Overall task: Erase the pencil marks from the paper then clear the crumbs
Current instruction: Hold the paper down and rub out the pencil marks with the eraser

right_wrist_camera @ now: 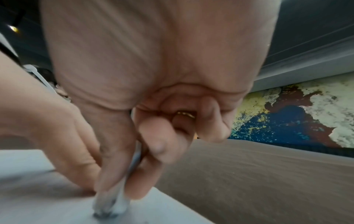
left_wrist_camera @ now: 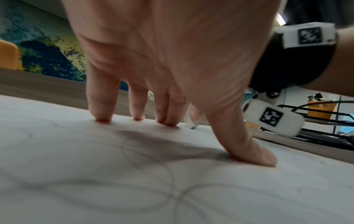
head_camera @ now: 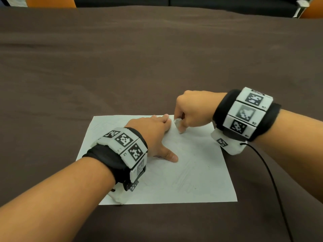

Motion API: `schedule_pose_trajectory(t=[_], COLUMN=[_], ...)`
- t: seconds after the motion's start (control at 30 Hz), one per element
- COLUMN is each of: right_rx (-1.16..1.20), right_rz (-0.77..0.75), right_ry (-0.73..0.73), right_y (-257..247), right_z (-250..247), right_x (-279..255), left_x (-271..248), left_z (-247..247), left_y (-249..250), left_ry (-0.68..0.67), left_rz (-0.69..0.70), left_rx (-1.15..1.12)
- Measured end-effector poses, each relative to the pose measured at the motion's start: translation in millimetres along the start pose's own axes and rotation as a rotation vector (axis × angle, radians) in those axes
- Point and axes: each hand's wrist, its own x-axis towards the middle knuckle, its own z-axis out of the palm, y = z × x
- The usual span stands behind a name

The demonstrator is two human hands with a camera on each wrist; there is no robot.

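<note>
A white sheet of paper (head_camera: 192, 180) lies on the brown table, with faint looping pencil marks (left_wrist_camera: 172, 195) and small dark crumbs (head_camera: 208, 166) on it. My left hand (head_camera: 157, 135) lies spread on the paper, fingertips (left_wrist_camera: 101, 118) and thumb pressing it flat. My right hand (head_camera: 190, 110) is at the paper's far edge, beside the left fingertips. It pinches a white eraser (right_wrist_camera: 113, 204) between thumb and fingers. The eraser's smudged tip touches the paper (right_wrist_camera: 47, 212). The eraser (head_camera: 177, 123) shows as a small white bit in the head view.
The brown tablecloth (head_camera: 157, 58) stretches all round the paper. A black cable (head_camera: 272, 180) runs from my right wristband toward the near right. Orange chairs (head_camera: 50, 1) stand at the far edge. A black wire tray (left_wrist_camera: 325, 121) sits off to the right.
</note>
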Motion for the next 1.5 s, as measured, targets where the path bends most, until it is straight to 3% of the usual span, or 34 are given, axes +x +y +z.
schedule_pose_trajectory(t=[0.2, 0.47, 0.63, 0.77, 1.07, 1.33, 1.5], right_rx=[-0.055, 0.005, 0.009, -0.027, -0.074, 0.052, 0.078], right_rz=[0.021, -0.063, 0.052, 0.037, -0.110, 0.061, -0.037], right_ry=[0.113, -0.052, 0.100, 0.144, -0.060, 0.117, 0.087], right_y=[-0.7, -1.3, 2.6, 3.4, -7.8, 4.8, 6.9], right_z=[-1.6, 4.4, -5.6, -5.0, 9.4, -2.3, 10.0], right_x=[13.0, -3.8, 18.5, 25.3, -17.4, 16.2, 3.3], left_x=[-0.3, -0.4, -0.9, -1.8, -1.7, -1.3, -2.0], left_z=[0.1, -1.2, -1.0, -1.5, -2.3, -0.1, -0.4], left_y=[-0.8, 0.0, -0.1, 0.2, 1.7, -0.1, -0.1], left_ry=[0.014, -0.010, 0.014, 0.016, 0.001, 0.000, -0.001], left_rz=[0.003, -0.005, 0.003, 0.007, -0.019, -0.005, -0.016], left_rx=[0.006, 0.001, 0.002, -0.004, -0.005, 0.002, 0.000])
